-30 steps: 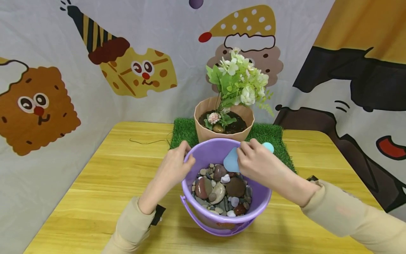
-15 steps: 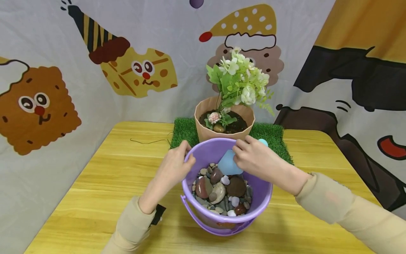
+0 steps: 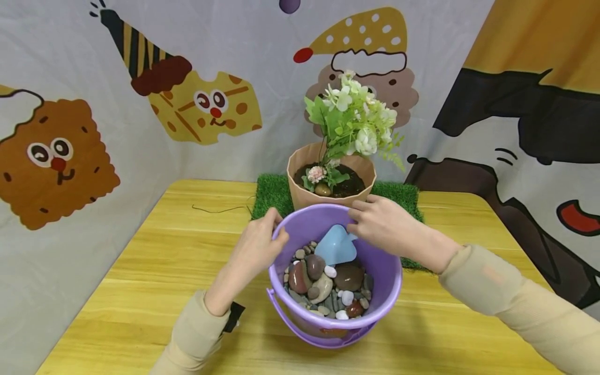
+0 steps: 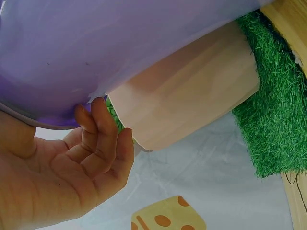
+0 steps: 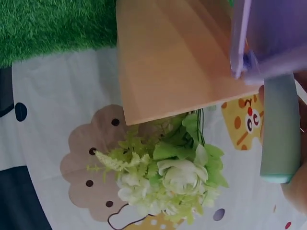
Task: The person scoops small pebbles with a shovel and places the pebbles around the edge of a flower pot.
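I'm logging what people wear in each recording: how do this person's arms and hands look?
The left hand and right hand are bare, with no gloves or rings visible. The left sleeve and right sleeve are plain beige and wide-cuffed. A small black piece shows beside the left cuff.

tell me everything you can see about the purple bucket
The purple bucket looks like glossy plastic, round-mouthed and upright on the wooden table, in front of the potted plant. Its handle hangs down on the near side. Stones lie inside, and a blue scoop reaches into it. The left hand grips its rim; whether the right hand touches it is unclear.
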### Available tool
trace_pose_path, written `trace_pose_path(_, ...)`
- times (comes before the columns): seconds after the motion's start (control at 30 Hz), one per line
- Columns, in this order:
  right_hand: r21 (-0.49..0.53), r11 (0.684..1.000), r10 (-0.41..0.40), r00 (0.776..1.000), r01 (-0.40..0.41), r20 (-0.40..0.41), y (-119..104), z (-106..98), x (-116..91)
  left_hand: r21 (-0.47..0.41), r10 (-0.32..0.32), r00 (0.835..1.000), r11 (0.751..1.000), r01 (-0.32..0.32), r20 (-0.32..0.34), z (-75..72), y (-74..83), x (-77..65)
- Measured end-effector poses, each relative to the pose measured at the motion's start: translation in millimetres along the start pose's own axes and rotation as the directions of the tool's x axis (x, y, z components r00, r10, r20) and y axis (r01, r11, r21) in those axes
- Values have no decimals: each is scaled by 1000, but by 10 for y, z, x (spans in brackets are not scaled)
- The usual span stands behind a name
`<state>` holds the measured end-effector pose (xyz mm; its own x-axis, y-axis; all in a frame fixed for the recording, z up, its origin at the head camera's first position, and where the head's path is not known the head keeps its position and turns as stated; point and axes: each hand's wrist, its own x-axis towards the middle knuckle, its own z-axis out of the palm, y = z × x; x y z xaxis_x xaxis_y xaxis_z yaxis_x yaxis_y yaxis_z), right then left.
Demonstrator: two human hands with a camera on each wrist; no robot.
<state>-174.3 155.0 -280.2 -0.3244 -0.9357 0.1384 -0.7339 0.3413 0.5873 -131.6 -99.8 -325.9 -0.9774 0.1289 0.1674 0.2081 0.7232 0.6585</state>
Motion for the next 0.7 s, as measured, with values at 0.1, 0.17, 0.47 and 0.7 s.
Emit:
trace_pose_path(0.1,86,996,-5,1000,7,-23,-4,44,-8,-4,-4,1000,1000,4,2,1,0,-3)
trace_pose_path(0.17,151,989,-6,999,11,-33,-8,67,-11,-4,-3,1000,1000,3,3,0,-2,-3)
trace_pose_path(0.47,353,934,-19,996,48,-86,-66,112,-12,-10,4,1000,1000,-4,2,-2,-8,-1)
trace_pose_path(0.7,374,920,-78,990,118,-120,-113,106,18,-1,5,1000,1000,-5,-3,1,-9,-3)
